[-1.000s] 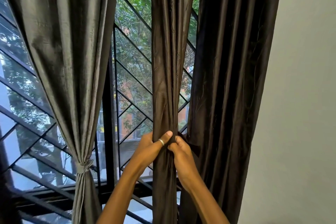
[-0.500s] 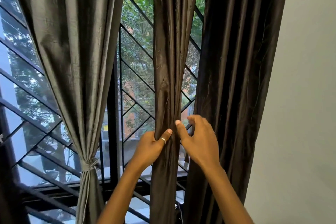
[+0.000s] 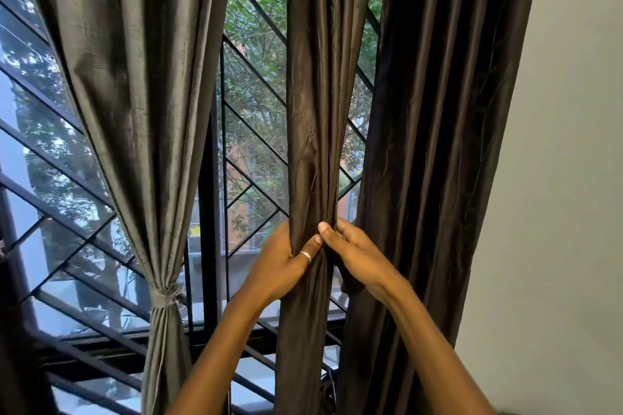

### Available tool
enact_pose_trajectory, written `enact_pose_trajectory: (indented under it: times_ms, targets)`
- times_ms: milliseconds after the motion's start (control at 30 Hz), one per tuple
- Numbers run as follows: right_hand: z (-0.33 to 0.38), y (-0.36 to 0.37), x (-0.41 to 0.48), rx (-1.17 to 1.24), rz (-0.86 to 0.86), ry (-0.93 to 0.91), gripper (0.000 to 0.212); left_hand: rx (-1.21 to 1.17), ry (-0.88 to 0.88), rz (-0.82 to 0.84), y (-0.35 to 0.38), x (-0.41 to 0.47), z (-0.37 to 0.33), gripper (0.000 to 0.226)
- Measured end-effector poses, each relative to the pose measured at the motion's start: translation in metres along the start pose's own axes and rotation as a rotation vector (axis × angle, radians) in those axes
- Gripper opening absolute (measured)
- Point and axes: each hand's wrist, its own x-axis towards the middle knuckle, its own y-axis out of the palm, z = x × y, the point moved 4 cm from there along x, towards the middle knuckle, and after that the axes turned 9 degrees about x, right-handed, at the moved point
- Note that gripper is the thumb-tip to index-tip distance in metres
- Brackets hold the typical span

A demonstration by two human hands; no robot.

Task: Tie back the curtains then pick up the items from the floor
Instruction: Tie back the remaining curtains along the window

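A narrow dark brown middle curtain [image 3: 320, 111] hangs in front of the window, bunched at hand height. My left hand [image 3: 279, 266], a ring on its thumb, grips the bunch from the left. My right hand [image 3: 357, 256] closes on it from the right, thumb against the folds. A wider dark right curtain [image 3: 438, 145] hangs loose just beyond my right hand. The grey left curtain [image 3: 135, 94] is gathered by a tie-back [image 3: 165, 295]. Any tie on the middle curtain is hidden by my hands. The floor and its items are out of view.
A black metal window grille [image 3: 249, 121] with diagonal bars runs behind the curtains, with trees outside. A plain pale wall [image 3: 556, 178] fills the right side. A dark window frame post [image 3: 210, 246] stands between left and middle curtains.
My right hand, lifted open off the curtain half a second ago, has come back down and closed on the bunch. My left hand keeps its grip. The view has shifted slightly.
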Motion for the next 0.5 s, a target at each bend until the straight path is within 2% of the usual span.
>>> enact_pose_trajectory:
  times_ms: [133,233,300,400,500]
  targets:
    - [-0.005,0.002,-0.002,0.08,0.036,0.01,0.036,-0.05,-0.074,0.118,0.002,0.002,0.01,0.059]
    - [-0.007,0.0,-0.001,0.076,0.03,-0.001,0.035,-0.017,-0.081,0.159,-0.002,0.002,0.012,0.065]
    - [-0.006,0.0,-0.001,0.034,0.012,-0.02,0.033,0.04,-0.062,0.158,-0.005,0.004,0.009,0.06]
    - [-0.003,0.0,-0.001,-0.104,-0.019,-0.079,0.024,0.148,0.004,0.081,-0.009,0.005,0.004,0.051]
    - [0.002,-0.002,-0.001,-0.27,-0.052,-0.11,0.027,0.326,-0.039,-0.132,-0.015,0.002,0.005,0.067]
